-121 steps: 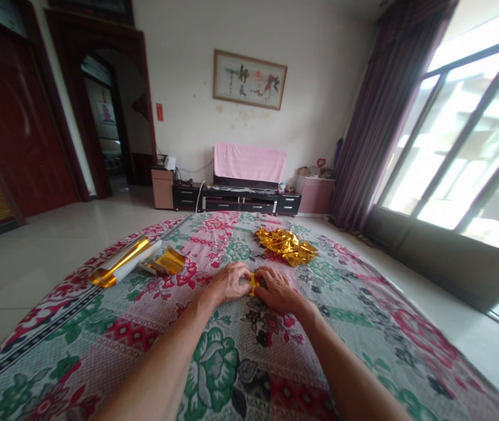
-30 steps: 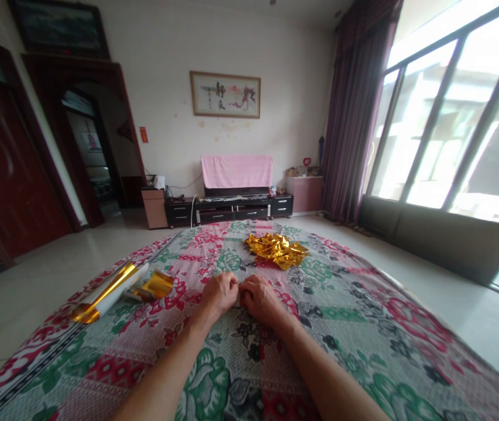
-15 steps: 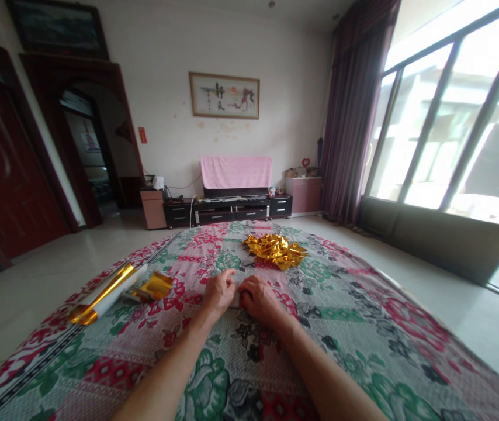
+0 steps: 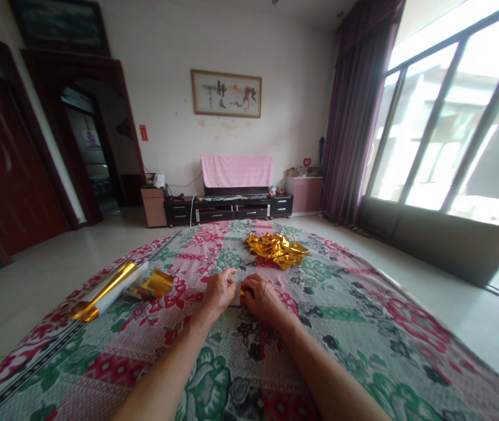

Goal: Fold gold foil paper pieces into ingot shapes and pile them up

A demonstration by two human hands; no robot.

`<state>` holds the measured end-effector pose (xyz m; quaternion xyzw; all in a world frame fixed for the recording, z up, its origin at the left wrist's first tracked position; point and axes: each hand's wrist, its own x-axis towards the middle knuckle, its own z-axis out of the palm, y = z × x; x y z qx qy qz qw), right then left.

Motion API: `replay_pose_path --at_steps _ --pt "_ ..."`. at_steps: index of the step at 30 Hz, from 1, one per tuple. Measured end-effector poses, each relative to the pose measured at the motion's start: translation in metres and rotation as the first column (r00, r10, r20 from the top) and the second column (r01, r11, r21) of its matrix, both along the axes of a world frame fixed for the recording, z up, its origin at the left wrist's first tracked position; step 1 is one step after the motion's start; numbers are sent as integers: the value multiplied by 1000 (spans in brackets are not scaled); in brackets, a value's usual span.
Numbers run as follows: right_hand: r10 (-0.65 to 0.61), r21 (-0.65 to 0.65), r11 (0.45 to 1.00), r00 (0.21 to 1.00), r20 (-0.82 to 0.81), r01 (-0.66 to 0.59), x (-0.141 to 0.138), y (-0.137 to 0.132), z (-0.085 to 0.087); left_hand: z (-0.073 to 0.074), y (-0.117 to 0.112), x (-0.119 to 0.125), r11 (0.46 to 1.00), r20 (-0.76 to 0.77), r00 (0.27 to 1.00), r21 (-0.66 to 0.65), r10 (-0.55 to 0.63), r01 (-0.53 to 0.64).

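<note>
My left hand (image 4: 219, 290) and my right hand (image 4: 262, 298) meet on a flower-patterned quilt (image 4: 346, 345), both pinched closed on a small piece of gold foil paper (image 4: 239, 294) pressed down on the cloth. Only a thin gold and white edge of it shows between my fingers. Farther back lies a heap of folded gold foil pieces (image 4: 277, 248). To the left lie a long stack of gold foil sheets (image 4: 108, 289) and a small curled gold piece (image 4: 156, 283).
The quilt covers a wide surface in a living room with a tiled floor (image 4: 39, 275). A low TV cabinet (image 4: 232, 207) with a pink cloth stands at the far wall. Dark doors are at the left, large windows (image 4: 455, 134) and a curtain at the right.
Compared with 4 s ago the camera has tilted up. Within the last second my hands stay together; a bit of gold edge now shows between them.
</note>
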<state>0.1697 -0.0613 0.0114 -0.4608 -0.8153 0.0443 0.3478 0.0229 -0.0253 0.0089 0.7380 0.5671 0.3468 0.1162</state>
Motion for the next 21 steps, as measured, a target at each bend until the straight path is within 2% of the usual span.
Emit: replay_pose_path --at_steps 12,18,21 --pt "-36 3 999 999 26 36 -2 1 -4 10 -6 2 990 -109 989 -91 99 -109" --pt "-27 -1 1000 999 22 27 -1 2 -4 8 -7 1 995 -142 987 -59 77 -86" --pt "-35 -6 999 999 10 35 -1 3 -5 7 -8 1 998 -208 976 -4 65 -67"
